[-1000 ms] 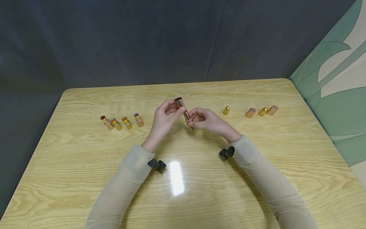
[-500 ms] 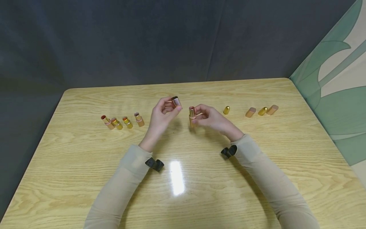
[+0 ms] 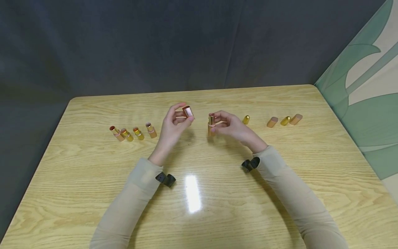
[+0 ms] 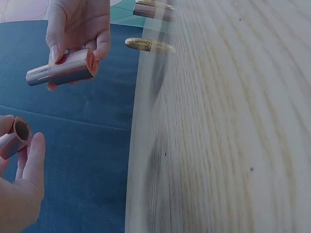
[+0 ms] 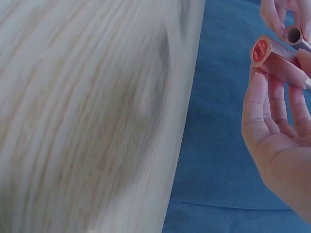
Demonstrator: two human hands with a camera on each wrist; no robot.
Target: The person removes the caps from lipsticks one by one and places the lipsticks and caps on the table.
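Note:
Between thumb and fingers, my left hand (image 3: 172, 122) pinches a rose-gold lipstick cap (image 3: 188, 111), tilted. Its hollow end shows in the left wrist view, where the cap (image 4: 22, 128) is partly cut off by the frame. My right hand (image 3: 231, 126) holds an uncapped rose-gold lipstick (image 3: 211, 125) about upright, above the table. A round red label (image 5: 261, 50) is on the end of its base in the right wrist view. Cap and lipstick are apart, with a gap between the hands.
Several uncapped lipsticks (image 3: 138, 133) stand in a row on the left of the wooden table (image 3: 199, 228). To the right are gold bullet-shaped caps (image 3: 285, 121) and rose-gold caps (image 3: 272, 122). One gold cap (image 3: 246, 119) is just behind my right hand. A dark cloth (image 3: 149, 45) hangs behind the table.
The cap and lipstick were close together a second ago. My left hand has drawn the cap left, and my right hand has moved slightly right, turning the lipstick more upright.

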